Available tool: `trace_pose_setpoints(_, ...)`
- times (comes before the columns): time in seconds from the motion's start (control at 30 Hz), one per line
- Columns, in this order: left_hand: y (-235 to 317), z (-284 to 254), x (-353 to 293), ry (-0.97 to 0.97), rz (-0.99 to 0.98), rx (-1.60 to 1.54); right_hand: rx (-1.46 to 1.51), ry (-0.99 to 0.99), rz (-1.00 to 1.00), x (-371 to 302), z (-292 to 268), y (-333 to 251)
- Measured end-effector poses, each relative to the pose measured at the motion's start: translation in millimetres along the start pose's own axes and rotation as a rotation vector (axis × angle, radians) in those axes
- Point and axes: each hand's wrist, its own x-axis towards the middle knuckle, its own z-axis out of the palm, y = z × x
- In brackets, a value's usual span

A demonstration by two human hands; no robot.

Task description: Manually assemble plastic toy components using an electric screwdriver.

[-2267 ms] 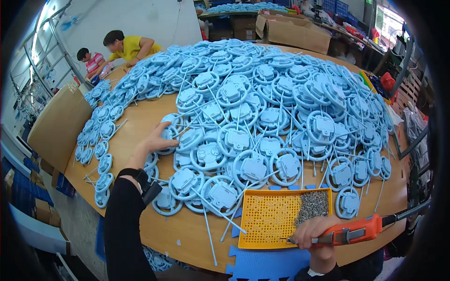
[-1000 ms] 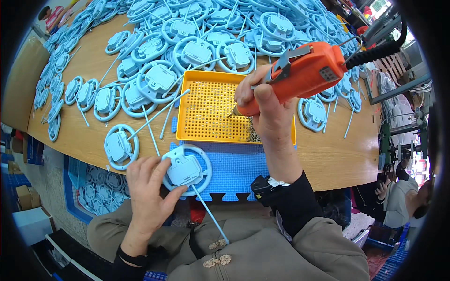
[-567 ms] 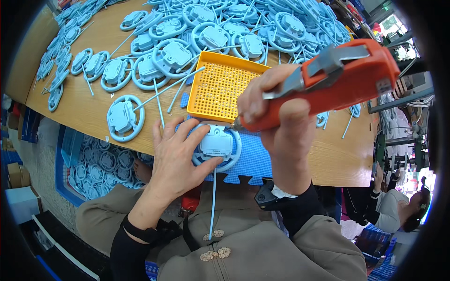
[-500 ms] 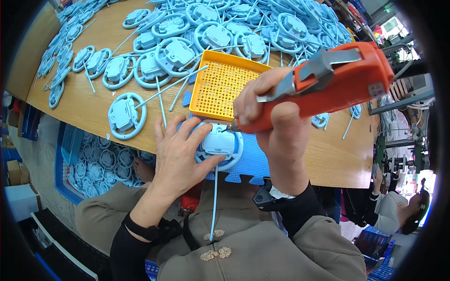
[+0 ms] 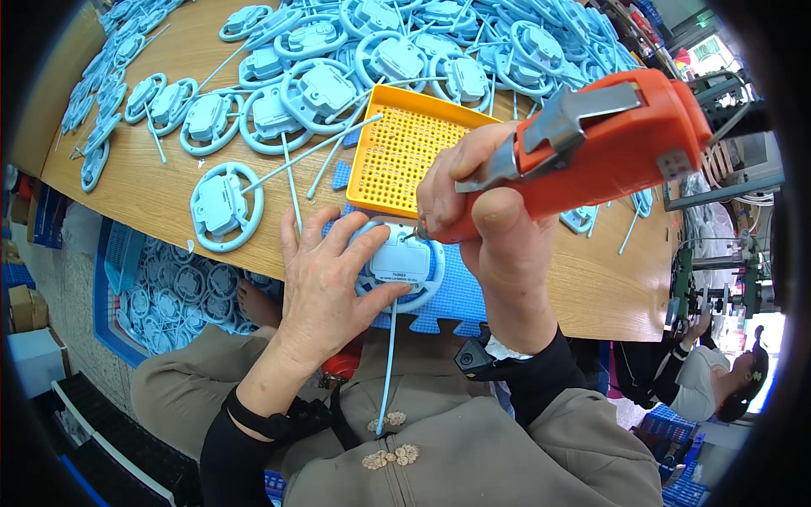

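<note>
A light-blue wheel-shaped plastic part point(image 5: 400, 258), with a boxy centre and a thin rod, lies on a blue foam mat point(image 5: 463, 291) at the table's near edge. My left hand point(image 5: 334, 270) rests on its left side with fingers spread, the thumb across the near part of the centre. In my right hand point(image 5: 498, 211) is a red power screwdriver point(image 5: 608, 139) with a metal clip, gripped around its body. Its bit meets the upper part of the boxy centre; whether a screw is under it is too small to tell. The rod points down toward my lap.
A yellow perforated tray point(image 5: 393, 156) stands just beyond the mat. Many similar light-blue parts point(image 5: 321, 89) are heaped across the far table point(image 5: 279, 190), one lying apart point(image 5: 221, 207) at left. Below left, a blue crate point(image 5: 106, 291) holds more. Another person point(image 5: 710, 380) is at far right.
The view has shifted slightly. The screwdriver has tilted a little, with its bit still at the part's centre. My left hand stays on the part.
</note>
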Motion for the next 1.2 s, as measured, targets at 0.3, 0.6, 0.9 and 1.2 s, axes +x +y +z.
trace_pose_setpoints(0.3,1.3,-1.5,3.4,-0.021,-0.025,-0.024,-0.04,0.007,0.036,0.7,1.3,-4.9)
trace_pose_setpoints(0.6,2.7,-3.0,2.8,0.01,-0.002,-0.008,0.035,-0.005,0.033,1.1,8.1,0.6)
trace_pose_setpoints(0.9,-7.6,-32.9,-28.8,0.079,-0.053,0.126,0.128,-0.065,-0.042,9.7,-28.3,-16.1)
trace_pose_setpoints(1.2,-64.1,-97.5,-62.5,0.035,-0.323,0.309,0.032,0.078,0.01,14.9,-62.1,-1.9)
